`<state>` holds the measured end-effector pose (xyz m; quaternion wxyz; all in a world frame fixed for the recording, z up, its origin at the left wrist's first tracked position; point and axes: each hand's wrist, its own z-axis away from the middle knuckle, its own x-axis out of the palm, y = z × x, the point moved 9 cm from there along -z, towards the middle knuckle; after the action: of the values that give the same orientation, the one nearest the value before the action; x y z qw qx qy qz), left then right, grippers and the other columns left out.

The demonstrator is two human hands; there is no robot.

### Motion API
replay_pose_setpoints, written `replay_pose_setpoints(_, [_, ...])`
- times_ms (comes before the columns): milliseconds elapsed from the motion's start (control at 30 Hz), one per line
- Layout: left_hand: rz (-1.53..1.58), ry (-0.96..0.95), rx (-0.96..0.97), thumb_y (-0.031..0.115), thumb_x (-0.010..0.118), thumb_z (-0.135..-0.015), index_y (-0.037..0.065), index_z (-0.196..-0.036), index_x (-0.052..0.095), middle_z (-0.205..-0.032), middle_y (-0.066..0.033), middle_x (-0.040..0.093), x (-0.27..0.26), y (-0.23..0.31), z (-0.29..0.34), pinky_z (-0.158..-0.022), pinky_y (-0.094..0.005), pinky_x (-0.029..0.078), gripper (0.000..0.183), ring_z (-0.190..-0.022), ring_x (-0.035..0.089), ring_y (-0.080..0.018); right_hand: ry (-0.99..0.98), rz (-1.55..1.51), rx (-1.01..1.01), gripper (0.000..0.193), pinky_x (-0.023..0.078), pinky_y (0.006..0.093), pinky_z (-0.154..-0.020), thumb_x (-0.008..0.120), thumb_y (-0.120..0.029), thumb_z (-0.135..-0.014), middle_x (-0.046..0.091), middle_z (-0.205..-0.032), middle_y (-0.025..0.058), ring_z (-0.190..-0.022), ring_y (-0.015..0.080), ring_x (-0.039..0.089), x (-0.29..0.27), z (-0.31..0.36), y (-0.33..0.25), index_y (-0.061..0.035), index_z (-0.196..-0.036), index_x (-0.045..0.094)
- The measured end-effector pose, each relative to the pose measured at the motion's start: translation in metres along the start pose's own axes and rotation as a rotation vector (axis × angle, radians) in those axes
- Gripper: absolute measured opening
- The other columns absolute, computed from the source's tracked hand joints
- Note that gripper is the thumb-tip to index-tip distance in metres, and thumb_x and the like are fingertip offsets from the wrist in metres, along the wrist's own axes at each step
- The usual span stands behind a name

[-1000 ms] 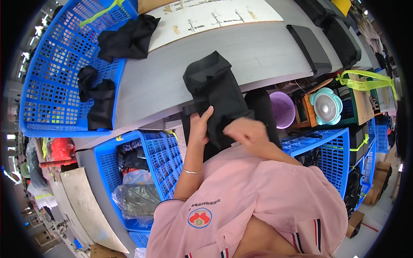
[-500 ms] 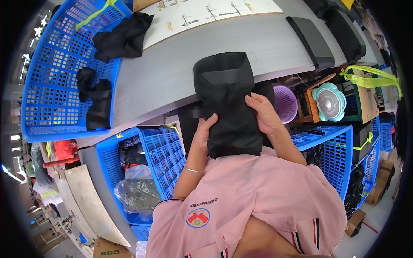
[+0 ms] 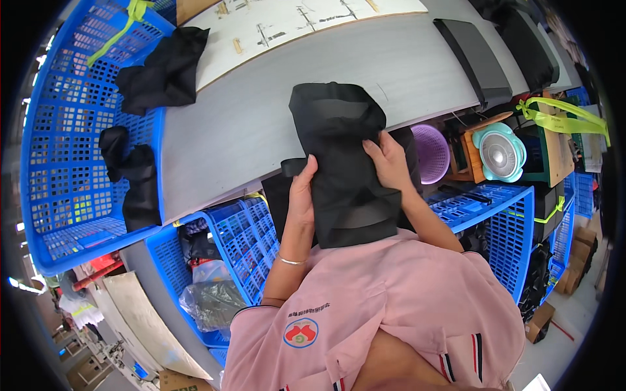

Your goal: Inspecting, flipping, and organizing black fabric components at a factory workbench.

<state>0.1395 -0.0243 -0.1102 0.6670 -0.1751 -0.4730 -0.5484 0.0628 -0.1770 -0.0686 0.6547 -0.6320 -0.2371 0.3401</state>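
Observation:
A black fabric pouch (image 3: pixel 345 153) is held up in front of my chest, its far end gaping over the edge of the grey table (image 3: pixel 248 124). My left hand (image 3: pixel 302 192) grips its left side, thumb on top and fingers hidden behind the cloth. On the opposite side my right hand (image 3: pixel 390 161) pinches the edge, thumb lying over the fabric. A short black strap loop (image 3: pixel 293 167) sticks out beside my left thumb. The near end of the pouch rests against my pink shirt.
A blue basket (image 3: pixel 72 130) with black fabric pieces (image 3: pixel 166 72) stands at the left. A white marked board (image 3: pixel 287 29) lies along the back. Flat black pieces (image 3: pixel 473 62) sit at the right, above a purple basket (image 3: pixel 430 154) and a turquoise fan (image 3: pixel 500 152). More blue crates (image 3: pixel 244 238) stand below the table.
The pouch has turned a little, its near end shifting slightly toward me and its far opening looking narrower. My right hand has moved slightly left along its edge. The view has shifted slightly.

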Motion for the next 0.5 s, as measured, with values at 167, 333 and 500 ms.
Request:
replay_pose_setpoints(167, [-0.45,0.186,0.125,0.018,0.077,-0.086,-0.002,-0.125,0.059,-0.118,-0.011,0.066,-0.018,0.005,-0.001,-0.092,-0.0331,0.052,0.047,-0.107,0.064,-0.0195,0.168,0.344,-0.158,0.025,0.05,0.0371,-0.067,0.062,-0.022,-0.095,0.063,-0.083,0.0238,-0.076,0.0396,0.064,-0.012,-0.005,-0.016,-0.0019,-0.109,0.058])
replay_pose_setpoints(333, [-0.782,0.377,0.231,0.016,0.08,-0.082,-0.002,-0.124,0.061,-0.117,-0.0113,0.066,-0.024,0.003,0.001,-0.092,-0.0317,0.052,0.05,-0.105,0.063,-0.0171,0.0,0.328,-0.046,0.058,0.052,0.0378,-0.085,0.07,-0.022,-0.087,0.062,-0.119,0.0247,-0.107,0.0381,0.065,-0.006,0.001,-0.001,-0.0035,-0.137,0.046])
replay_pose_setpoints(500, [-0.656,0.416,0.232,0.014,0.078,-0.084,-0.009,-0.116,0.064,-0.114,-0.014,0.067,-0.022,0.0,0.004,-0.088,-0.0347,0.056,0.041,-0.096,0.068,-0.0209,-0.111,0.043,0.056,0.055,0.049,0.0312,-0.09,0.066,-0.023,-0.092,0.063,-0.12,0.0126,-0.105,0.0211,0.061,-0.03,0.028,0.033,-0.003,-0.139,0.046])
